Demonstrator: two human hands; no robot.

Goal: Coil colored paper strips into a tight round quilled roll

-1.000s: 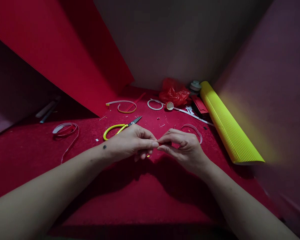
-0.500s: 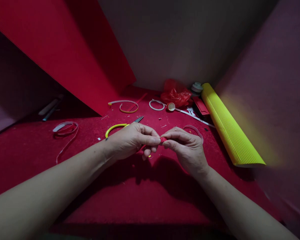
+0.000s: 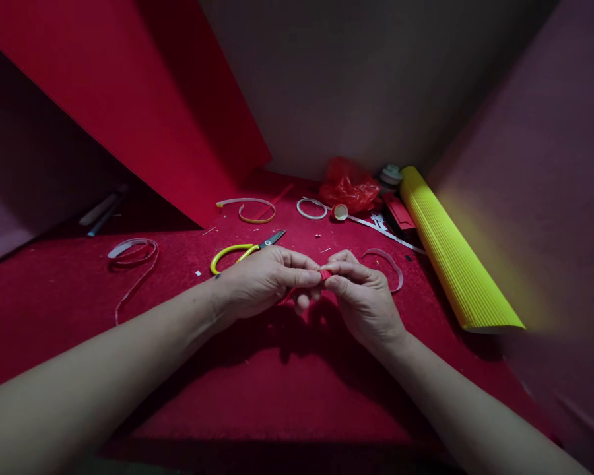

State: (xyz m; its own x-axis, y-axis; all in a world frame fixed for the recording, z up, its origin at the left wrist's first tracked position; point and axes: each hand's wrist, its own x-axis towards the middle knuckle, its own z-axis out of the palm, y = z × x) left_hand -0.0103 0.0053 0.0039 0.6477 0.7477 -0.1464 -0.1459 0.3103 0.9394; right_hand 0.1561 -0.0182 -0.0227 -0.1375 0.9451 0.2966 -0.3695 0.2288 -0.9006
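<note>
While 2 hands, left hand and right hand, pinch 1 small red strip, 1 yellow-handled scissors, 1 yellow roll

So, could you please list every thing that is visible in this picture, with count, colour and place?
small red piece: 1, red, pinched between both hands
scissors: 1, yellow handles, behind left hand
corrugated roll: 1, yellow, right side
plastic bag: 1, red, far back
strip loops: several, white or pale, scattered
red sheet: 1, red, leaning at left
red mat: 1, red, underneath everything
left hand: 1, fingers closed on the piece
right hand: 1, fingers closed on the piece
</note>
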